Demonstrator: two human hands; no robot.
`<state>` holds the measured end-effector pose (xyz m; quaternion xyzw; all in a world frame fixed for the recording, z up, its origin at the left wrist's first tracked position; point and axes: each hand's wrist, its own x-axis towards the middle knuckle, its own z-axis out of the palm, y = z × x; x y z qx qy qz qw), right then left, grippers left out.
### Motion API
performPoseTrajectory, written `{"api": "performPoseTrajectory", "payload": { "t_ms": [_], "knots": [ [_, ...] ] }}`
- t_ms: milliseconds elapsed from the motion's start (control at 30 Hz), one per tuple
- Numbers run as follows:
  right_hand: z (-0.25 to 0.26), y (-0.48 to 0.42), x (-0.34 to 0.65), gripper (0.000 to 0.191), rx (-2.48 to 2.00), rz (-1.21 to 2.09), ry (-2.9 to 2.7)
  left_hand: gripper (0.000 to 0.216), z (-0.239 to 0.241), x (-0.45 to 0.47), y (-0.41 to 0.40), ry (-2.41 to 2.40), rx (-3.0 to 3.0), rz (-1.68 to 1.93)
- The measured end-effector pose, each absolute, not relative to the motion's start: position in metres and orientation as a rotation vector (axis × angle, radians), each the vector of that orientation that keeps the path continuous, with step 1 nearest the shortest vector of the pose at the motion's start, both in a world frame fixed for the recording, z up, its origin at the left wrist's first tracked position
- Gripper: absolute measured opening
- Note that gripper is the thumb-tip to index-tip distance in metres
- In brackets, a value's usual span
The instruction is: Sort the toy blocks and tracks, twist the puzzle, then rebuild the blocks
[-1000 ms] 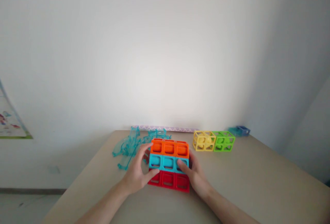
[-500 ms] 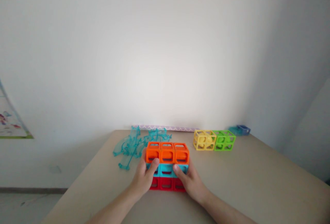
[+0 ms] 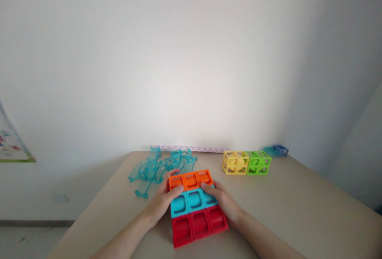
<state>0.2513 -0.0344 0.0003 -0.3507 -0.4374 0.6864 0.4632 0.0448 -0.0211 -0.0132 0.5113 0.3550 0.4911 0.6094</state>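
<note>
Both grips are on the block slab (image 3: 195, 205): left hand (image 3: 163, 203) clasps its left edge, right hand (image 3: 224, 203) its right, fingers curled at the orange-blue seam; it lies tilted near the counter's (image 3: 298, 211) near edge, red row toward the person, equally close to both

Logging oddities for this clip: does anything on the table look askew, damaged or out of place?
Mostly tidy. The block panel of orange, blue and red rows lies slightly skewed to the table edge, with the left hand and right hand on its sides. The clear teal pieces lie in a loose jumble behind it. No damage visible.
</note>
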Motion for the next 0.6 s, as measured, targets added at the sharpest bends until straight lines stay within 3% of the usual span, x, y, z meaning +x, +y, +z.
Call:
{"api": "performPoseTrajectory", "payload": {
  "t_ms": [167,333,433,600],
  "knots": [
    [-0.003,-0.036,0.247,0.05,-0.842,1.574,-1.065,0.051,-0.013,0.049,-0.019,0.785,1.099,1.142],
    [-0.009,-0.026,0.257,0.048,-1.01,1.354,-1.217,0.059,-0.005,0.05,-0.023,0.704,0.986,1.063],
    [-0.008,-0.014,0.282,0.051,-1.302,0.811,-1.396,0.049,-0.003,0.043,-0.022,0.678,0.958,0.949],
    [0.005,0.006,0.336,0.031,-1.425,-0.345,-1.546,0.043,-0.005,0.027,-0.015,0.585,1.008,0.731]
  ]
}}
